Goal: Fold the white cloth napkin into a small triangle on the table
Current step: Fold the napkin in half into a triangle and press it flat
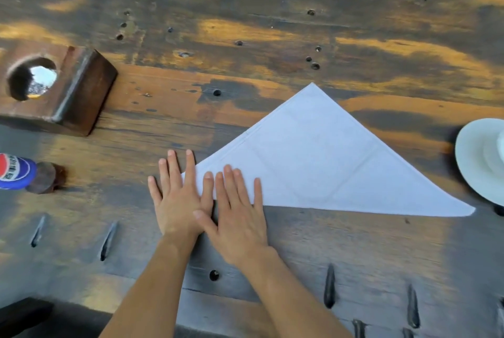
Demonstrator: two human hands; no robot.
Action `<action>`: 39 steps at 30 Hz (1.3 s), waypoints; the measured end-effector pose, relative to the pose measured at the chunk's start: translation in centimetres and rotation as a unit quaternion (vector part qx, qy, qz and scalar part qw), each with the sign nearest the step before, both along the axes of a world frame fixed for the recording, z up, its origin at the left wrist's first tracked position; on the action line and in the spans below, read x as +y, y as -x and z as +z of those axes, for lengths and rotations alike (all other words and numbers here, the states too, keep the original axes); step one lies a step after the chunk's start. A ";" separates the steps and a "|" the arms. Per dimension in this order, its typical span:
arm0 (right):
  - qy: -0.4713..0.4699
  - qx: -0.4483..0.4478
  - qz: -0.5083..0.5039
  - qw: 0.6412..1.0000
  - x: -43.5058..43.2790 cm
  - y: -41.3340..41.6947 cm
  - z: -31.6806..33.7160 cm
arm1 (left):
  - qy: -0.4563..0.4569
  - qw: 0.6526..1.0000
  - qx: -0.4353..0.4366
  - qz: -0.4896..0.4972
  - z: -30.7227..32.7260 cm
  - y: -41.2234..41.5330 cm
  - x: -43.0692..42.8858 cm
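Napkin (321,163): white, folded to large triangle, ctr-right of frame on wood table (245,37) | L hand (177,198) & R hand (237,215): flat, fingers spread, pressed on lower-left corner, gripped nothing | plate (480,160): right edge

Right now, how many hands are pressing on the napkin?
2: the left hand lies flat over the napkin's left corner, and the right hand lies beside it on the bottom edge.

A worn, dark wooden table (272,24), pitted with holes and streaked orange, is seen throughout. A wooden block (68,89) with a round hole is set at nine o'clock. A white plate (480,157) is cut off at three o'clock.
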State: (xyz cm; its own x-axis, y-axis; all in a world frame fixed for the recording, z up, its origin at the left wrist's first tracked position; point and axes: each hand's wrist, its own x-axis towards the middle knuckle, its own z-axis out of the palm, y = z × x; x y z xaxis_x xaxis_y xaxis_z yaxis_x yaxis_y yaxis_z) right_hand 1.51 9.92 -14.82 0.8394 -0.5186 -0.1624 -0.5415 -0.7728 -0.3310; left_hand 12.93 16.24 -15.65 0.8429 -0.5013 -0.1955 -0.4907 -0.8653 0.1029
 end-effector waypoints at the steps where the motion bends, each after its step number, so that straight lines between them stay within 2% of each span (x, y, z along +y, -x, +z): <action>1: 0.000 0.008 0.001 1.000 -0.3 0.6 -0.1 | 0.005 1.000 0.004 0.002 0.0 0.0 0.0; 13: 0.010 0.085 -0.140 0.986 -9.2 14.8 0.5 | 0.018 1.000 0.015 0.009 0.7 0.2 -0.2; 22: 0.003 0.080 -0.271 0.959 -15.0 24.0 0.9 | 0.025 0.999 0.019 0.016 1.1 0.5 -0.5; 29: 0.001 0.082 -0.344 0.936 -17.1 29.1 0.8 | 0.038 0.999 0.017 0.020 1.4 0.8 -0.6; 35: 0.004 0.087 -0.353 0.932 -17.1 29.6 0.7 | 0.063 0.998 -0.006 0.020 1.5 1.1 -0.7; 37: 0.014 0.090 -0.354 0.931 -17.0 29.5 0.5 | 0.088 0.995 -0.044 -0.009 1.9 2.8 -1.7; 39: 0.023 0.088 -0.355 0.931 -17.0 29.5 0.4 | 0.114 0.988 -0.053 -0.091 2.2 7.1 -3.8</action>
